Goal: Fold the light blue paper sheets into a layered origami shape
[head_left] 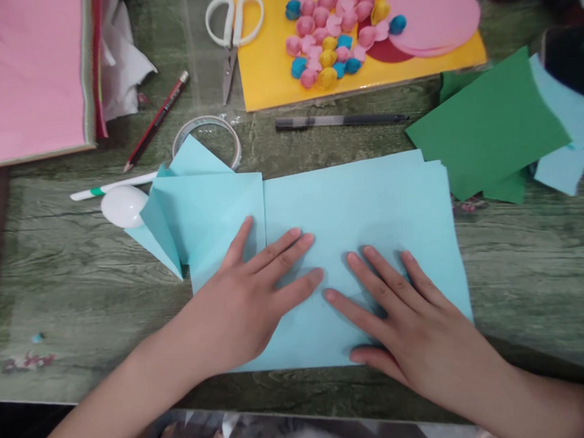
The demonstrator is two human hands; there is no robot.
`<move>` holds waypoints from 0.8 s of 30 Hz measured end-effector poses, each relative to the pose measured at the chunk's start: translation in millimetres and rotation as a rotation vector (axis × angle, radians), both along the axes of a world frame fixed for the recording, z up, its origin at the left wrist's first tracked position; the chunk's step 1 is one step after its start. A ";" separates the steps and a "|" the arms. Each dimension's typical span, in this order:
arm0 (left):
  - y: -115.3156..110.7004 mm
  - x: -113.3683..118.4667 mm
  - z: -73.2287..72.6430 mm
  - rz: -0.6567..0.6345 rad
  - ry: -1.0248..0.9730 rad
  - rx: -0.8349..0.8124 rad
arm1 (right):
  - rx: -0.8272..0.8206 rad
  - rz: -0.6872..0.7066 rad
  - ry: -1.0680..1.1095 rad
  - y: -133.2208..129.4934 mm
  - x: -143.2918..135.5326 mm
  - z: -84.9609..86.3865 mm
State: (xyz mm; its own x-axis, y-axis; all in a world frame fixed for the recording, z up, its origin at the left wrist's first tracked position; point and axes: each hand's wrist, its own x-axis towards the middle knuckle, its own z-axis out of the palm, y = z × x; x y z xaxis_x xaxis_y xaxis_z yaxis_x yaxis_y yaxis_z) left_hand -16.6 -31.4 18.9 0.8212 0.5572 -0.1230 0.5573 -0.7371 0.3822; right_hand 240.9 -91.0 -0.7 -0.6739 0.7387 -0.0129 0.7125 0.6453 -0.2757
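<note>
Light blue paper (359, 203) lies flat on the table in front of me, with more than one edge showing at its upper right corner. My left hand (256, 291) rests on its left part, fingers spread, the thumb and fingertips touching the surface. On the right part lies my right hand (402, 311), palm down with fingers apart. A smaller folded light blue paper piece (209, 210) overlaps the left end, its creased flaps standing up a little. Neither hand grips anything.
Behind the paper are a black pen (340, 121), a tape roll (235, 144), a red pencil (157, 121) and scissors (229, 47). A white spoon (124, 205) lies left. Green paper (486, 126) is right. Small coloured pieces (322, 17) sit on a yellow sheet (266, 71). Pink paper (29, 75) fills the upper left.
</note>
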 end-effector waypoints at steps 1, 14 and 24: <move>0.4 -0.2 0.6 -0.007 0.013 -0.010 | 0.006 0.006 -0.007 0.2 -0.2 0.1; -11.6 10.2 -0.3 -0.061 -0.015 0.152 | 0.008 0.012 -0.015 -0.4 -0.1 0.8; -12.0 9.4 -1.8 -0.108 0.004 0.162 | 0.007 0.007 -0.023 -0.8 -1.0 0.0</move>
State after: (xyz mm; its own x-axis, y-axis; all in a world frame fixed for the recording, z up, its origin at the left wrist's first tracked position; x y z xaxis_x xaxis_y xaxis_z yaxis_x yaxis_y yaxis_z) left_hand -7.2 -43.4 17.1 0.8771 0.4784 -0.0425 0.4728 -0.8446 0.2513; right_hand 239.9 -91.9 -0.8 -0.6789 0.7339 -0.0229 0.7138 0.6524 -0.2544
